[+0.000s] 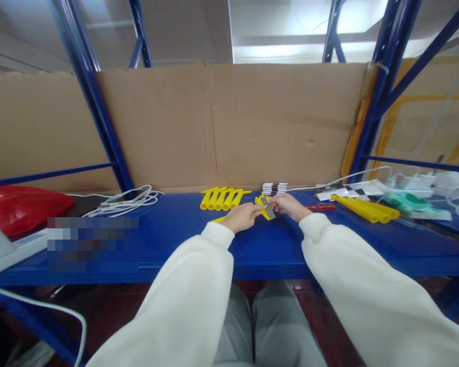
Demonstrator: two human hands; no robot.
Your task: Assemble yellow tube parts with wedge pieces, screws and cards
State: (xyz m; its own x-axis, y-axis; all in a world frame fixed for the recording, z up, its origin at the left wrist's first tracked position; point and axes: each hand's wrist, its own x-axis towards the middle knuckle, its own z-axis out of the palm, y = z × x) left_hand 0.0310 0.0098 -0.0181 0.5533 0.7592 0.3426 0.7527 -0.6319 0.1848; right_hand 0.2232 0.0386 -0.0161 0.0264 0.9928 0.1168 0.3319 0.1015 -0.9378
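My left hand (242, 217) is closed around a yellow plastic tool (265, 214), whose handle end sticks out at the left below the wrist. A flat grey metal blade (268, 209) lies across the head of that tool. The fingers of my right hand (288, 205) are pinched at the blade's upper edge, close to my left fingertips. Several yellow tools with hollow round handles (221, 199) lie in a row just behind my left hand. Behind my right hand is a stack of small white and black packs (274, 188).
A red screwdriver (321, 207) and yellow tubes (367, 210) lie at the right, beside a green and white packet (415, 204). White cable (128, 201) and a red bag (25, 209) are at the left. Cardboard (233, 127) stands behind the blue table (168, 239).
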